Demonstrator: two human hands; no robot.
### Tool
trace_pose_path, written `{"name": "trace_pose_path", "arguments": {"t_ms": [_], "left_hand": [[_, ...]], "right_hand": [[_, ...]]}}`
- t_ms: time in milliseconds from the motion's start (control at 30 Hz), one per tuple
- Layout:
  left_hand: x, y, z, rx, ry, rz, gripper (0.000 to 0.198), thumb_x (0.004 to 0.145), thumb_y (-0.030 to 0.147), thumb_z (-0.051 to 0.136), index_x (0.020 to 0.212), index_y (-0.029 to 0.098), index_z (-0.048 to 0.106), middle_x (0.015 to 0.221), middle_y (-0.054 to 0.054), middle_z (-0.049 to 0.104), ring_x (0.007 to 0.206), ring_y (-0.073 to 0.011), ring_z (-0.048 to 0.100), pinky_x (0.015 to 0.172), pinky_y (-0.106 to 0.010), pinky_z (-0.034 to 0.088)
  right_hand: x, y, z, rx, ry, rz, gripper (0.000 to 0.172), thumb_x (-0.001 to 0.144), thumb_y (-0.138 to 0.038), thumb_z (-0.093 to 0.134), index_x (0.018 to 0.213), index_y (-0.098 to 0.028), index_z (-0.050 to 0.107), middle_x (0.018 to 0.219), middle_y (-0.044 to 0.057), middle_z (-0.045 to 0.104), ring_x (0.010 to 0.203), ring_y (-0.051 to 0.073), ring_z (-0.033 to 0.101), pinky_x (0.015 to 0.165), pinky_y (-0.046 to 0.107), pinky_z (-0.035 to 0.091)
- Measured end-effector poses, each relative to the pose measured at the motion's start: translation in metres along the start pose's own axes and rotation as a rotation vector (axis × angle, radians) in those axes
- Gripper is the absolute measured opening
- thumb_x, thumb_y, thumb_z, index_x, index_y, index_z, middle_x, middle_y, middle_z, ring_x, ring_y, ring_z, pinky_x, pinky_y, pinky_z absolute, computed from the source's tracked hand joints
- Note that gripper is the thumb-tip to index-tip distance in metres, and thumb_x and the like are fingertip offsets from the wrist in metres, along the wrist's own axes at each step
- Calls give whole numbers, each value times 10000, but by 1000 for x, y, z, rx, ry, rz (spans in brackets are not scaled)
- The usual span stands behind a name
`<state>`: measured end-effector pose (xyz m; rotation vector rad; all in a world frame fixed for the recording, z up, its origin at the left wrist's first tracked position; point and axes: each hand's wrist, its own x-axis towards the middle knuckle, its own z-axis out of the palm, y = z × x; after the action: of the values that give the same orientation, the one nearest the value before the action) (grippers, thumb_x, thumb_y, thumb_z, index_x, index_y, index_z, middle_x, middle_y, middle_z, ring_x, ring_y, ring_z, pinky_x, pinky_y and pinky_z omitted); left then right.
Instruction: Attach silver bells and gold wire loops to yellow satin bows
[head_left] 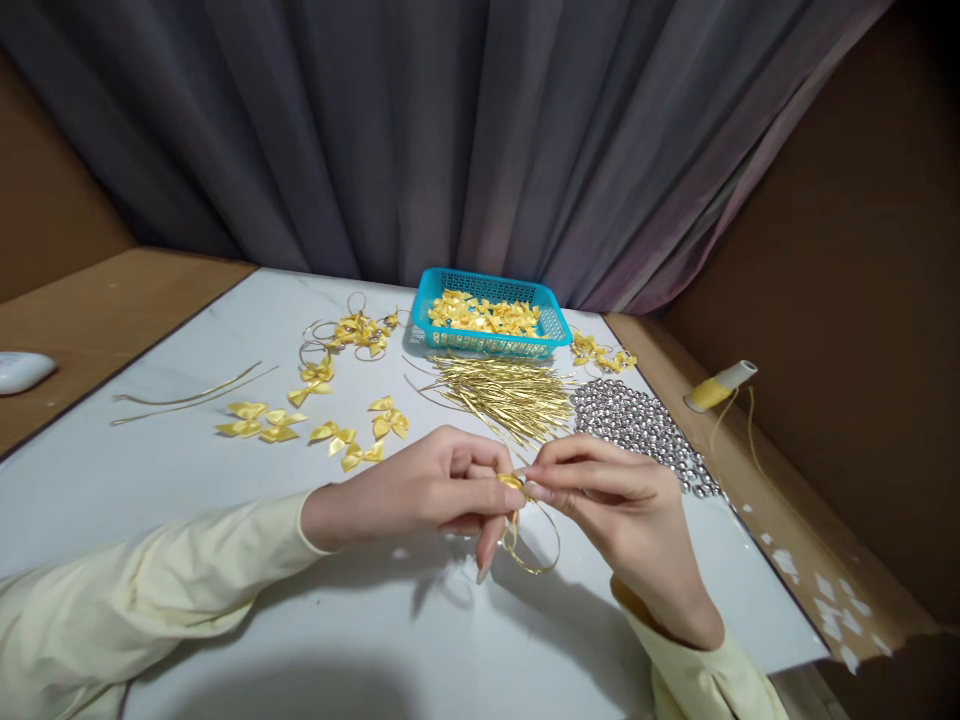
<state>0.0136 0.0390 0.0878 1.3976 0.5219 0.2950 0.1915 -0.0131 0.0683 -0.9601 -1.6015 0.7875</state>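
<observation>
My left hand [450, 488] pinches a yellow ribbon bow [511, 482] between thumb and fingers, low over the white tabletop. A looped gold cord [553, 562] hangs below the bow. My right hand [619, 495] meets the left at the bow, its thumb and fingertips pinched on the cord beside it. The exact point where the cord passes through the bow is hidden by my fingertips. Just beyond my hands lies a pile of gold cord pieces [502, 395]. Silver beads [637, 420] spread out past my right hand.
A blue basket [491, 345] of yellow bows stands at the back. Loose bows [375, 440] and finished-looking looped bows [360, 332] lie to the left, more looped bows [600, 352] at right. A thread spool [720, 387] and a white object [24, 372] sit on the side boards.
</observation>
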Motion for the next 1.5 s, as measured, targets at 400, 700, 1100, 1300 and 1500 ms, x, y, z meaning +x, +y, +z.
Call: {"name": "trace_pose_path", "arguments": {"t_ms": [400, 700, 1100, 1300, 1500], "left_hand": [[0, -2, -3, -90, -81, -7, 145, 819, 227, 522, 705, 138, 506, 480, 2, 598, 367, -60, 296, 367, -180, 218], [-1, -2, -2, -85, -45, -8, 177, 845, 199, 481, 681, 137, 499, 499, -22, 617, 371, -56, 308, 371, -172, 236], [0, -8, -4, -162, -68, 8, 159, 831, 204, 489, 689, 137, 516, 496, -15, 615, 364, -59, 332, 361, -164, 247], [0, -6, -4, -155, -47, 11, 206, 857, 234, 495, 676, 136, 503, 497, -18, 617, 370, -53, 341, 360, -157, 250], [-1, -7, -4, -113, -25, 9, 196, 845, 224, 504, 673, 129, 514, 484, -11, 603, 362, -51, 330, 359, -166, 239]], "right_hand": [[-1, 1, 0, 16, 3, -34, 262, 717, -62, 666, 840, -282, 737, 756, 17, 660, 662, 133, 597, 569, 249, 482], [-1, 0, 2, 12, 21, -36, 268, 724, -67, 658, 840, -297, 735, 759, 17, 661, 667, 137, 605, 571, 255, 493], [-2, 1, 3, 28, 24, -31, 267, 723, -68, 661, 841, -297, 735, 759, 20, 659, 659, 140, 601, 559, 261, 489], [-2, 1, 3, 24, 28, -32, 263, 727, -72, 658, 844, -295, 734, 763, 21, 658, 664, 141, 601, 561, 261, 490], [-1, 1, 3, 36, 28, -15, 256, 727, -70, 660, 835, -289, 737, 763, 21, 659, 661, 135, 603, 562, 253, 484]]}}
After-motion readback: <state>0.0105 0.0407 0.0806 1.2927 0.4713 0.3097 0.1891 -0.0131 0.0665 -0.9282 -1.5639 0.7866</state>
